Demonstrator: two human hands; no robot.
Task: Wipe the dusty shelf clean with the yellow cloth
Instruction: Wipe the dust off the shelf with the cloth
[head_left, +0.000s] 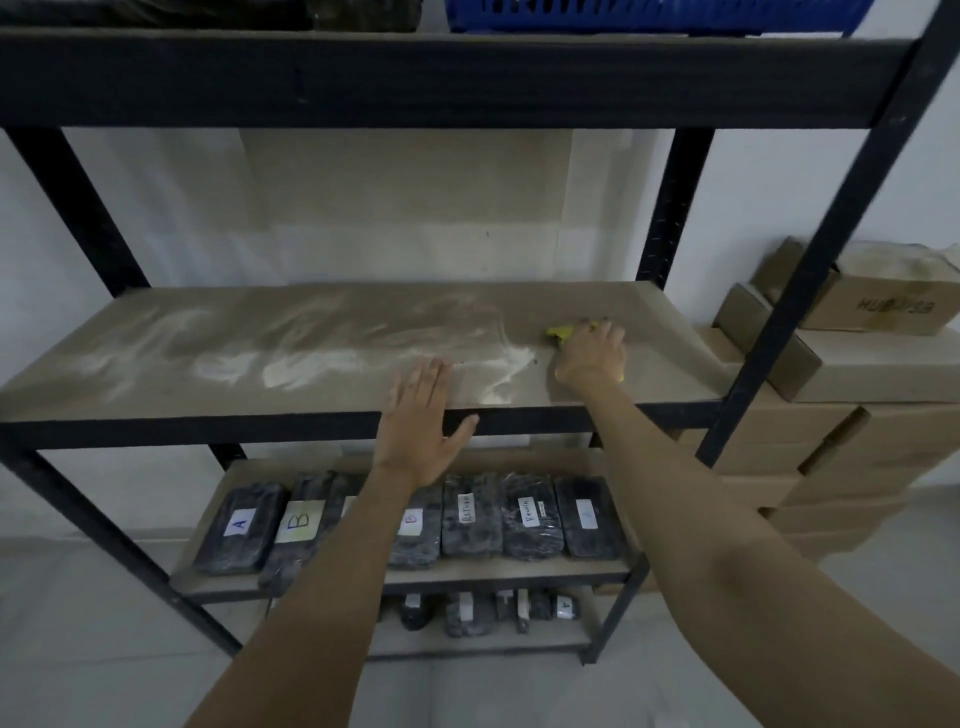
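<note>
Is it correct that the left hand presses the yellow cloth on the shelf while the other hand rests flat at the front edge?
Not quite: the hands are swapped. The head view shows the right hand pressing the yellow cloth on the shelf, while the left hand rests flat at the front edge.

My right hand (592, 353) covers most of the yellow cloth (558, 332); only a corner shows at ten o'clock. Blue basket (654, 13) cut off at top edge. Box (883, 306) lettering blurred, unreadable.
</note>
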